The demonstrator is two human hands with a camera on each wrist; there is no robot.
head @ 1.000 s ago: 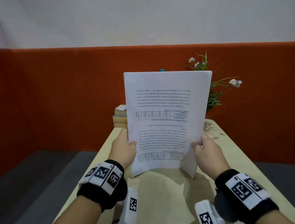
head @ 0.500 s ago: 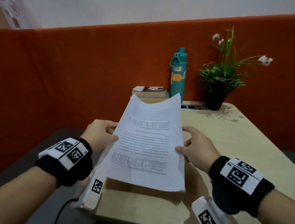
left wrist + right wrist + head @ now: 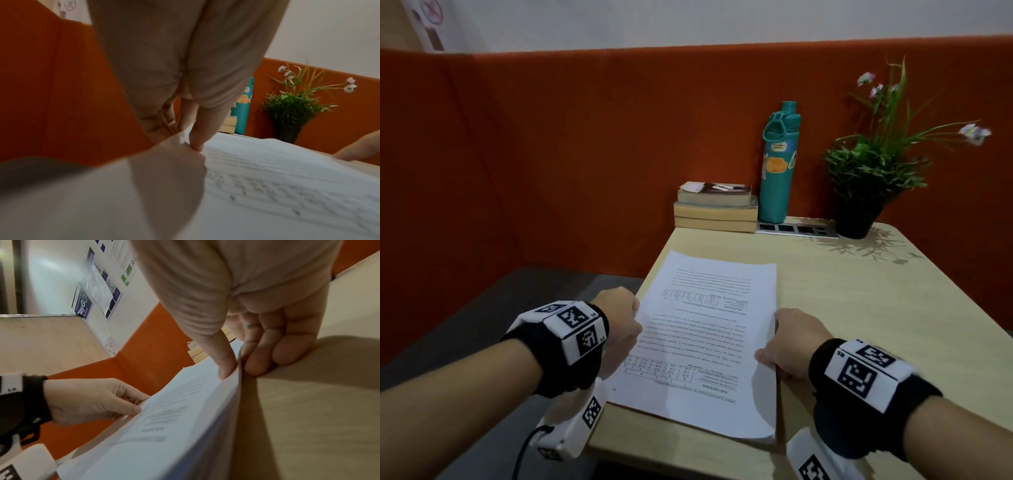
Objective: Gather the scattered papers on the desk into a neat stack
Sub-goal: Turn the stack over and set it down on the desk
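Note:
A stack of white printed papers (image 3: 705, 339) lies along the left side of the pale wooden desk (image 3: 876, 308), its near left corner over the desk's edge. My left hand (image 3: 625, 323) pinches the stack's left edge; in the left wrist view the thumb and fingers of that hand (image 3: 191, 139) close on the paper (image 3: 287, 186). My right hand (image 3: 787, 346) pinches the right edge. In the right wrist view the thumb of my right hand (image 3: 236, 368) sits on top of the sheets (image 3: 174, 418), fingers curled underneath, lifting that edge slightly.
At the back of the desk stand a pile of books (image 3: 717, 207), a teal water bottle (image 3: 779, 164), a socket strip (image 3: 798, 229) and a potted plant (image 3: 873, 178). An orange partition (image 3: 551, 154) runs behind and to the left. The desk's left edge drops off beside my left hand.
The stack, held upright a second ago, has tipped forward and come down flat onto the desk. Both hands came down with it, still holding its side edges.

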